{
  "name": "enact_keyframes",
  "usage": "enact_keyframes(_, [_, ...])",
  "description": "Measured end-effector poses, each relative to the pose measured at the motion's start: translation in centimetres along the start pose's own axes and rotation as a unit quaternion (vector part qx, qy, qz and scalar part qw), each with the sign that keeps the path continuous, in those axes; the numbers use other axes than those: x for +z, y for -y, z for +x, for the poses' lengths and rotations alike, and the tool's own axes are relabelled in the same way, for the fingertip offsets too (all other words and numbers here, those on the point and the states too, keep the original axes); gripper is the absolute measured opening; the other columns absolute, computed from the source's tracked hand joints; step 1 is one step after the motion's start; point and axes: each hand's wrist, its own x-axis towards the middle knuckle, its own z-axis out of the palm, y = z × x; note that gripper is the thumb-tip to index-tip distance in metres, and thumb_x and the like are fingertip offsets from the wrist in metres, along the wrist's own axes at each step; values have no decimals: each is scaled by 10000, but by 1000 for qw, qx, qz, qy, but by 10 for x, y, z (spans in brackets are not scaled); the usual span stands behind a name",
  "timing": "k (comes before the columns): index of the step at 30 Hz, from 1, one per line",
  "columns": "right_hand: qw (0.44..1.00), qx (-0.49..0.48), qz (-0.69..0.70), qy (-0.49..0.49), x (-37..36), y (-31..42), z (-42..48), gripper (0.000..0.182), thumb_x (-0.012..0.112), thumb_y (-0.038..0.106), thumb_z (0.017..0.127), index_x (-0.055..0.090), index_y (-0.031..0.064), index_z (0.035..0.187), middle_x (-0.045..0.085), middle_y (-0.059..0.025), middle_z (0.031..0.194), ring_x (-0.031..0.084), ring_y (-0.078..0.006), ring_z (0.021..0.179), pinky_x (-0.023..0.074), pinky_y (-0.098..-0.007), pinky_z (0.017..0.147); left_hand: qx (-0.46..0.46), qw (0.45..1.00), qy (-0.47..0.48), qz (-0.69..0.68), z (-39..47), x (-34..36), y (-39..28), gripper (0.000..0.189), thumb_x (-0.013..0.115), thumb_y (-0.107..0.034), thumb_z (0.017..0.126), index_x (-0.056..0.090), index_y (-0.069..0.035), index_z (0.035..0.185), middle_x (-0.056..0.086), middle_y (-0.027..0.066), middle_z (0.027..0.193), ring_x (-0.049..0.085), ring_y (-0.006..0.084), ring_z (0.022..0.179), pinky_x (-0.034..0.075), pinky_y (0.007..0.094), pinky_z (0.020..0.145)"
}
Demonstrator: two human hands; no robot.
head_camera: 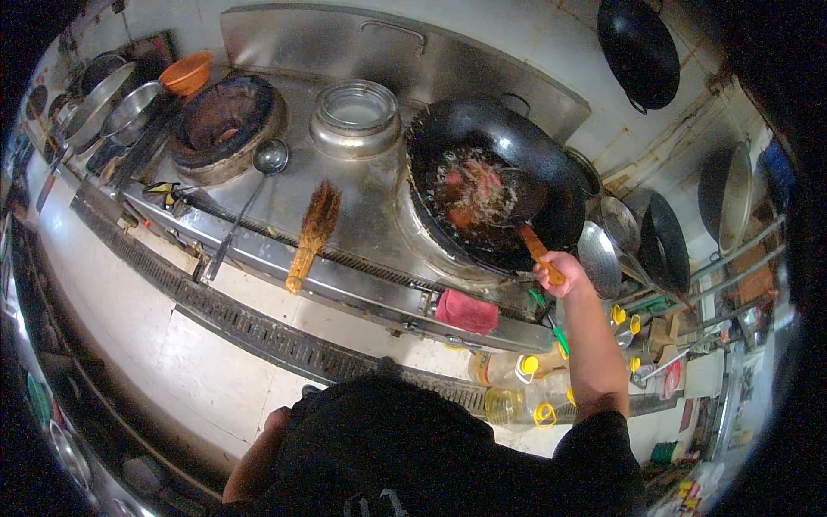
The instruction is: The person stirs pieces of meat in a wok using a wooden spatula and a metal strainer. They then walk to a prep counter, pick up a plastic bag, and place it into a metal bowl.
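My right hand [561, 274] is closed around the wooden handle [537, 249] of a dark round utensil, a ladle or strainer, whose head sits inside a large black wok [549, 161]. Reddish pieces of food [475, 178] lie in bubbling oil in the wok, beside the utensil's head. The wok rests on the right burner of a steel range [368, 194]. Of my left side only a bent arm [255, 455] shows at the bottom; the left hand cannot be made out. A folded red cloth [466, 311] lies on the range's front edge, below the wok.
A bamboo brush [313, 236] and a steel ladle [270, 157] lie across the range. Behind are a lidded round pot [357, 110], a bare burner [226, 123] and an orange bowl [187, 73]. Perforated skimmers [599, 258] stand to the right; plastic oil bottles [507, 404] are below.
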Motion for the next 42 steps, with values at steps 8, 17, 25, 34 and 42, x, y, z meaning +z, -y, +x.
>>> enact_keyframes(8, [992,-8,118,37,46,-25,20,124,452,87,787,398,6,864,466,-65,646,466,-127,481,419,-215,417,23,999,-27,16,12,0,4,348,544,-341,759,631,-21,864,623,199,925,590,356,894,464,414,770])
enact_keyframes(17, [980,-73,186,1,79,-62,-19,58,414,67,806,375,31,831,447,-79,653,422,-138,474,370,-233,390,78,995,-54,-32,32,46,64,347,507,-342,796,629,-56,950,608,182,1018,570,326,974,449,409,834])
enact_keyframes(25, [975,-111,185,-49,57,-60,-17,56,407,62,797,376,15,798,437,-74,633,416,-128,450,356,-217,383,-35,999,15,-12,0,5,26,290,554,-298,771,650,-72,926,611,174,1022,590,322,940,470,401,803])
enact_keyframes(34, [975,-54,213,26,43,-62,-18,76,403,78,800,376,8,785,417,-53,612,408,-123,446,352,-224,375,25,999,-35,20,-10,-25,-5,256,573,-281,744,652,-53,829,632,182,907,603,338,876,479,405,756])
enact_keyframes(42, [962,-43,264,48,57,-58,-25,66,402,73,804,373,14,808,401,-56,601,401,-120,435,361,-220,373,22,999,-1,42,5,-11,6,327,555,-353,755,651,-66,880,634,171,926,597,339,896,476,406,770])
